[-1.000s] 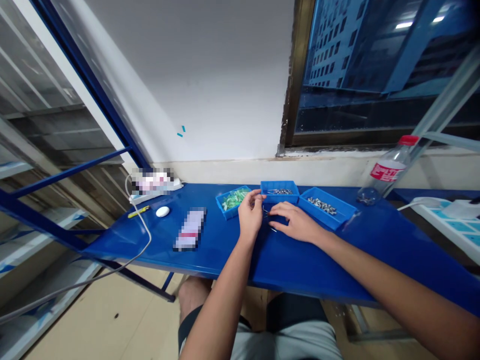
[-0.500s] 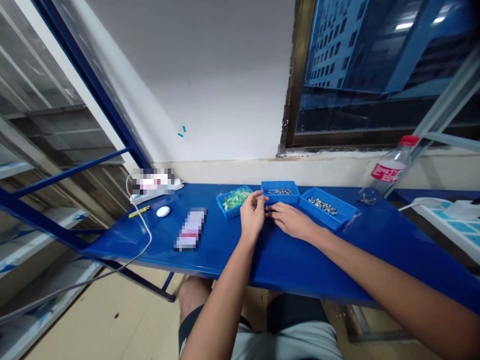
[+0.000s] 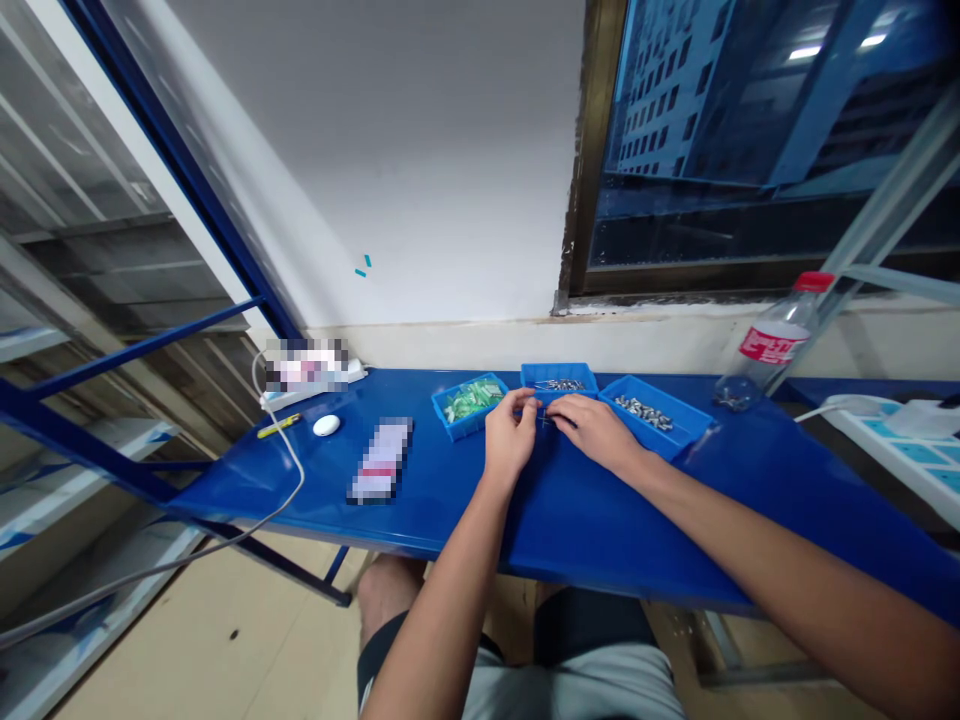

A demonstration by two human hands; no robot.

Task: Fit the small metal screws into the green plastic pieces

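I look from above at a blue counter [image 3: 637, 530], and my left hand [image 3: 510, 435] and right hand [image 3: 596, 430] are close together over it. Between them there is a thin metal piece [image 3: 544, 418], just in front of the middle tray and above the counter. It is too small for me to tell its exact kind. The fingers [image 3: 562, 408] of both hands are bent and come together at this piece, but I cannot tell if they are clamped on it.

Along the far edge stand 3 blue plastic trays. The left tray [image 3: 439, 405] holds green small parts [image 3: 471, 401], the middle tray [image 3: 559, 368] holds thin metal parts [image 3: 564, 385], and the right tray [image 3: 694, 425] holds grey metal parts [image 3: 643, 412]. My left hand is nearest to the left and middle trays, and my right hand is just beside the right tray.

Further left on the counter lie a blurred packet [image 3: 381, 460], a white computer mouse [image 3: 326, 425] and a yellow marker [image 3: 277, 425]. At the far right stands a plastic bottle [image 3: 772, 340] with a red cap.
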